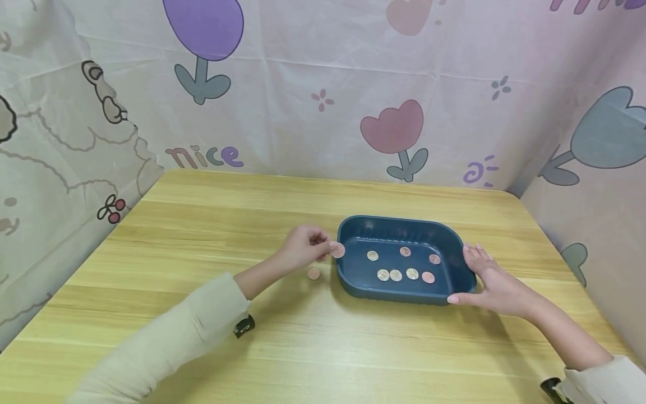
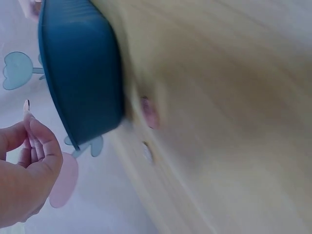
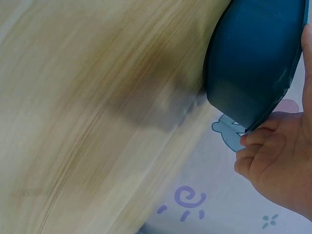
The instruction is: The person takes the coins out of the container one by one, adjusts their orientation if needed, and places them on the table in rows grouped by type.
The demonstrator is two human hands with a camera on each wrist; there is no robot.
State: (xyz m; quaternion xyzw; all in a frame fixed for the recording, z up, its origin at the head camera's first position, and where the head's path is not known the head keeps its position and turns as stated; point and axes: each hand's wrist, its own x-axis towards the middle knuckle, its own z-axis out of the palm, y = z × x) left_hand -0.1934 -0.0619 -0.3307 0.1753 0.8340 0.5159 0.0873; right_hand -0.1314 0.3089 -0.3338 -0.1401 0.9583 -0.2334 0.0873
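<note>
Seven small round coins lie on the floor of the dark blue oval plastic tub (image 1: pixel 353 229), which stands on the pale wooden table (image 1: pixel 202 224) towards its right half. Some of these coins are pinkish copper, such as the one at the right end (image 1: pixel 435 258), and some are pale silver, such as the one at the left (image 1: pixel 372 256).

The left hand (image 1: pixel 303 247) hovers just beside the tub's left rim, its thumb and fingertips pinching a pink coin (image 1: pixel 337 250) that sits right at the rim's edge. In the left wrist view the same coin (image 2: pixel 30 127) shows edge-on between the curled fingers, with the tub's outer wall close by.

One more pink coin (image 1: pixel 314 273) lies flat on the table below the left hand, just outside the tub and apart from it.

The right hand (image 1: pixel 492 280) grips the tub's right end, fingers laid along the rim and thumb curled round the near corner. The right wrist view shows the fingertips (image 3: pixel 253 139) curled under the tub's edge.

Behind the table hangs a pale cloth printed with tulips (image 1: pixel 393 132).
</note>
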